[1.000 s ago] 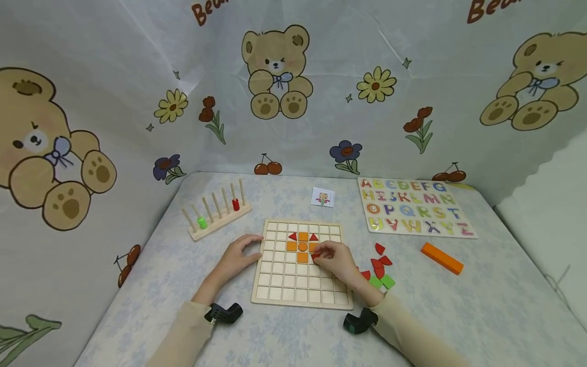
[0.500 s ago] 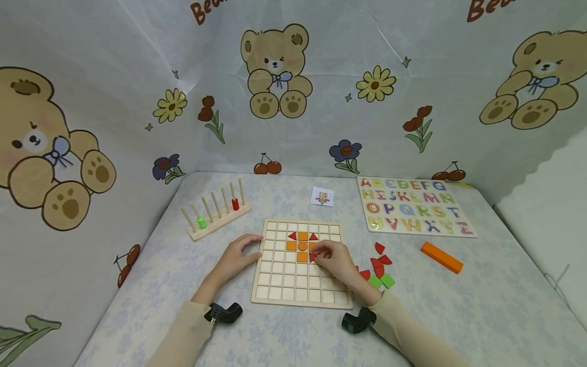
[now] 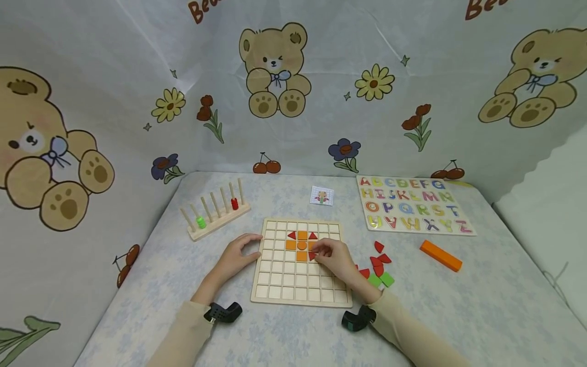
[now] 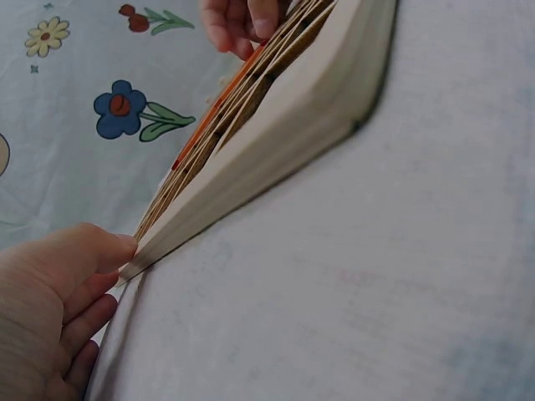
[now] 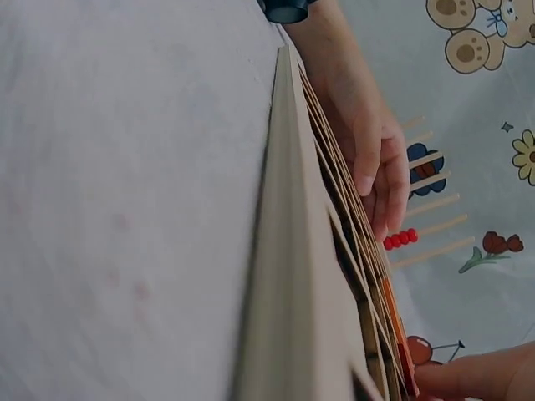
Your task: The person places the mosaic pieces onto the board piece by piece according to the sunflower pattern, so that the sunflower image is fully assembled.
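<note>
A wooden grid board [image 3: 275, 292] lies on the table before me. Orange squares [image 3: 302, 235] surround an orange disc [image 3: 301, 245], with red triangles [image 3: 291, 235] at the two upper corners. My right hand [image 3: 334, 260] pinches another red triangle [image 3: 312, 256] at the cell lower right of the disc; its fingertips partly cover this piece and the right orange square. My left hand [image 3: 235, 258] rests against the board's left side, fingers relaxed and thumb apart. In the left wrist view, that thumb [image 4: 113, 249] touches the board's edge [image 4: 242, 180].
Loose red pieces [image 3: 377, 262] and green squares [image 3: 387, 279] lie right of the board. Beyond are an orange bar [image 3: 441, 256], an alphabet board [image 3: 415, 209] and a small pattern card [image 3: 322, 195]. A peg rack [image 3: 220, 221] with green and red beads stands back left.
The right hand's red triangle has shifted slightly left over its cell, and more of it shows beside the fingertips. My left hand stays at the board's edge.
</note>
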A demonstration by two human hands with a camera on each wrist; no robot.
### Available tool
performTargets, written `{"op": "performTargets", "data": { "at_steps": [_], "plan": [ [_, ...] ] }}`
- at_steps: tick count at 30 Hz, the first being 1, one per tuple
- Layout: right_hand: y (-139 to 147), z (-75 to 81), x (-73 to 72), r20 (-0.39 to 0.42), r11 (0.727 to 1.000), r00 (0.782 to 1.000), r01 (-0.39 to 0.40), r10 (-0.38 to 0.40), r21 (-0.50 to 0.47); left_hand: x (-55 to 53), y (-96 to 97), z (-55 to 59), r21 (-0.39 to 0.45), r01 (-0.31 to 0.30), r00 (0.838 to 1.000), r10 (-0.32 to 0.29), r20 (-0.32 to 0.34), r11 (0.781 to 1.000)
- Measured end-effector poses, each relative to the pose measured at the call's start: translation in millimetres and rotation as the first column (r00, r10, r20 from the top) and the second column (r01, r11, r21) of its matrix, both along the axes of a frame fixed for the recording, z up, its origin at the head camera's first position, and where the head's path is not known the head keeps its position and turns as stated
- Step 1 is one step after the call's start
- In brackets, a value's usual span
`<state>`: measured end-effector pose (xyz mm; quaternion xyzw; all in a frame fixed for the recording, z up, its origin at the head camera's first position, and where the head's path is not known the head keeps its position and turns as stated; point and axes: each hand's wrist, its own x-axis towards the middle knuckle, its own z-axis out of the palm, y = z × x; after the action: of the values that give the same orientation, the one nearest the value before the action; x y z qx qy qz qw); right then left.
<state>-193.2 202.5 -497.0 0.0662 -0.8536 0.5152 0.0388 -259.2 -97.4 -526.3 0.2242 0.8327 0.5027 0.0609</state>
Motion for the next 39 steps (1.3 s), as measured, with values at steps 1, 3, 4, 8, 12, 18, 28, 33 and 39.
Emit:
{"op": "performTargets", "data": {
  "at_steps": [1,3,4,8,12,18,28,33,39],
  "plan": [
    [3,2.1,-0.2,0.004,1.000,1.000,0.010,-0.010,-0.007,-0.3,0.5,-0.3,-0.002,0.003,1.000,-0.003,-0.001,1.000],
    [12,7.8,-0.8,0.006,0.999,0.999,0.040,-0.040,-0.020,-0.5,1.3,-0.8,-0.009,0.007,1.000,-0.007,-0.004,1.000],
    [18,10.3,-1.7,0.007,0.998,0.998,0.062,-0.062,-0.022,-0.4,1.7,-0.6,-0.012,0.010,1.000,-0.010,-0.004,1.000],
    [44,18.6,-0.4,0.012,0.994,0.994,0.107,-0.107,0.007,0.5,1.1,0.5,-0.016,0.001,1.000,-0.001,0.001,1.000],
    [68,18.1,11.9,0.058,0.997,0.997,0.040,-0.044,0.058,1.5,0.5,2.3,-0.007,0.006,1.000,-0.005,0.007,1.000],
    [95,8.9,36.6,0.124,0.986,0.986,-0.122,0.108,0.113,0.8,0.0,0.4,-0.018,0.006,1.000,-0.007,-0.003,1.000],
    [118,4.0,54.7,0.091,0.977,0.987,-0.144,0.131,0.157,0.0,-0.7,2.6,-0.009,-0.002,1.000,0.002,0.005,1.000],
    [113,0.8,56.3,0.081,0.979,0.986,-0.154,0.144,0.135,-0.3,-1.3,1.2,-0.009,-0.004,1.000,0.004,-0.004,1.000],
    [106,-0.7,60.0,0.043,0.985,0.992,-0.124,0.120,0.117,-0.5,-0.5,1.0,-0.017,-0.008,1.000,0.008,0.004,1.000]
  ]
}}
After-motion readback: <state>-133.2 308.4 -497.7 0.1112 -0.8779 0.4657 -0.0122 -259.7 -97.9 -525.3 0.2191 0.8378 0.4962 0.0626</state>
